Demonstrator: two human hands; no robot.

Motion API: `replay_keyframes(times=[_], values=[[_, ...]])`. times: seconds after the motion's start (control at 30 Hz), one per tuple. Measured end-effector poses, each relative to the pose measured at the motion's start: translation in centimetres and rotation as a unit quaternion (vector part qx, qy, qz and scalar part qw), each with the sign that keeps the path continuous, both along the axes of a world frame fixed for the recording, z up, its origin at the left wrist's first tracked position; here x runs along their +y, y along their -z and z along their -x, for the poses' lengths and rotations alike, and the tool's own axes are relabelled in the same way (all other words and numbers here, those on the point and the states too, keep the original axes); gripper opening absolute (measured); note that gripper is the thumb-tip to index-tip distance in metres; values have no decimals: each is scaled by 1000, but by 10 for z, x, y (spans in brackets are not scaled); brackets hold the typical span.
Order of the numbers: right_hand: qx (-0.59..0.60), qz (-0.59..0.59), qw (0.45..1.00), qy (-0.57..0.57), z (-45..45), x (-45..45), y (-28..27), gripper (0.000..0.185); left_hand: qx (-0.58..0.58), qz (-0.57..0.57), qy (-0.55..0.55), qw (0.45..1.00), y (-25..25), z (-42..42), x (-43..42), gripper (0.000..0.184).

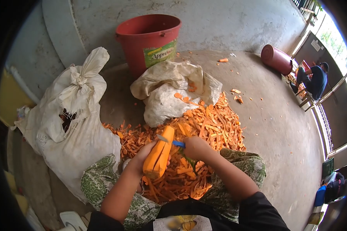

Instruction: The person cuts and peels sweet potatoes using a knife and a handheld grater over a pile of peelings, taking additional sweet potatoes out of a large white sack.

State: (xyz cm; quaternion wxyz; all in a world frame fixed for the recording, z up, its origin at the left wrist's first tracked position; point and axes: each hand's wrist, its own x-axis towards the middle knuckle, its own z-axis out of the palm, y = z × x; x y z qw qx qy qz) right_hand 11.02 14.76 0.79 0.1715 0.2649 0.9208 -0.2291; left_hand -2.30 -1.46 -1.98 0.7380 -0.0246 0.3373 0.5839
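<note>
A thick, peeled-looking carrot [158,156] is in my left hand [141,157], tilted with its narrower end away from me. My fingers wrap its left side and underside, and a dark lengthwise groove shows on it. Closed around a blue knife handle [178,144], my right hand [197,148] is just right of the carrot. The knife's blade [162,138] lies against the carrot's upper part. Beneath both hands spreads a heap of orange peelings [219,129], between my legs and beyond.
A tied white sack [77,134] with a torn hole stands at left. Past the peelings lies a crumpled sack [165,96], with a red bucket [131,50] behind it by the wall. At far right, a seated person [318,81] is near a tipped red barrel [275,59].
</note>
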Motion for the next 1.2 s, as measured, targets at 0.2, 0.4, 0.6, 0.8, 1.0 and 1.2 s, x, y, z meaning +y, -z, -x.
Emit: replay_keyframes(times=[0.2, 0.4, 0.6, 0.8, 1.0, 1.2], values=[[-10, -12, 1000, 1, 7, 15, 21, 21, 9, -2, -10, 1000, -3, -6, 1, 41], [-77, 21, 983, 162, -1, 58, 53, 25, -25, 9, 31, 999, -20, -18, -8, 46], [-42, -73, 979, 185, -25, 90, 86, 26, -9, -50, 22, 998, -28, -11, -14, 50], [-83, -22, 983, 162, 3, 49, 27, 24, 110, -76, -58, 989, -19, -8, -8, 44], [30, 186, 971, 144, 20, -3, 47, 29, 371, -206, -242, 873, -25, -1, 2, 40], [341, 613, 686, 191, 35, -31, 105, 33, 336, -279, -273, 857, -32, -14, 10, 43]])
